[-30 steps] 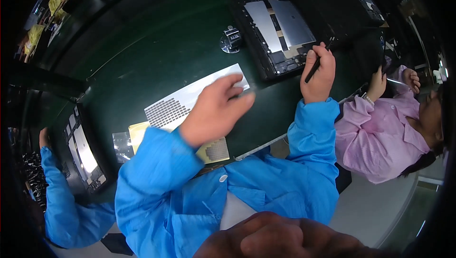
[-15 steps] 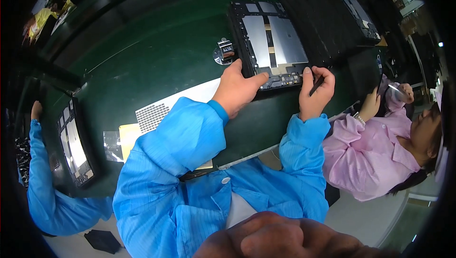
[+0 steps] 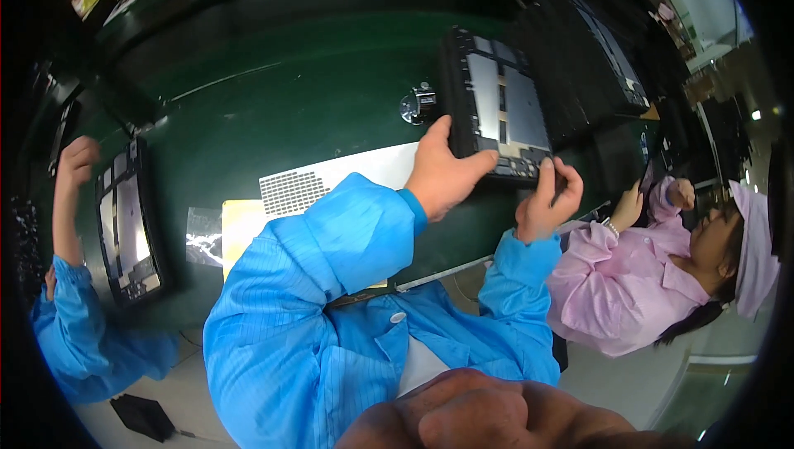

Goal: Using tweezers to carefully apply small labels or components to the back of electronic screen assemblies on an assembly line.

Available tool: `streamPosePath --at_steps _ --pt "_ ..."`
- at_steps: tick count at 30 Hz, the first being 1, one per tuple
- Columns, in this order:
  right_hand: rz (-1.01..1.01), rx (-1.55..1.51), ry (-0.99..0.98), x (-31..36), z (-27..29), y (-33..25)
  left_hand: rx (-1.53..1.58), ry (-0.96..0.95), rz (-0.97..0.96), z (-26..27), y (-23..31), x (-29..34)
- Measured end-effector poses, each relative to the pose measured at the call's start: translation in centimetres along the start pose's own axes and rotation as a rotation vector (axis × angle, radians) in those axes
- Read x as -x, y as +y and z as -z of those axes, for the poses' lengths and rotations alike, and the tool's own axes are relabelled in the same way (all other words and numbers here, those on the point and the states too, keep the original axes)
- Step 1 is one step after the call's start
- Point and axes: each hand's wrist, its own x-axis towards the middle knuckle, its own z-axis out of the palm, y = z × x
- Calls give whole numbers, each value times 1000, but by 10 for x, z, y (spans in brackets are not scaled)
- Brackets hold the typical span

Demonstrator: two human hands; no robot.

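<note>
In the head view, the person's hands are apart from each other, both at the near end of an opened device [image 3: 513,102] with silver panels and a dark frame. The device is on the green table [image 3: 331,93], ahead of the person and right of the middle. The left hand [image 3: 449,169] is clamped on its near left corner, the thumb over the near edge and the fingers along the left side. The right hand [image 3: 547,201] has its thumb at the near right corner, the index finger curled close by; whether it grips the corner cannot be told.

Just left of the device stands a small silver gadget [image 3: 419,103] on a round base. A white sheet [image 3: 364,168] with a grid of small dark labels runs out beneath the left forearm, with a yellow sheet [image 3: 237,230] and a clear plastic bag [image 3: 203,236] beside it. A second opened device [image 3: 128,226] lies at the far left, near a blue-sleeved co-worker's hand [image 3: 78,158]. To the right are a dark stack [image 3: 562,77] and a co-worker in pink [image 3: 620,292].
</note>
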Motion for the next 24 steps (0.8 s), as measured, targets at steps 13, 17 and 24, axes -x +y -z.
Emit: streamPosePath --at_steps 13,17,24 --pt "14 -266 -441 53 -104 -70 70 144 -182 114 96 43" --pt "284 -42 -773 88 -146 -49 102 285 -81 192 104 62" --pt "380 178 -881 26 -115 -29 -590 444 -196 242 97 90"
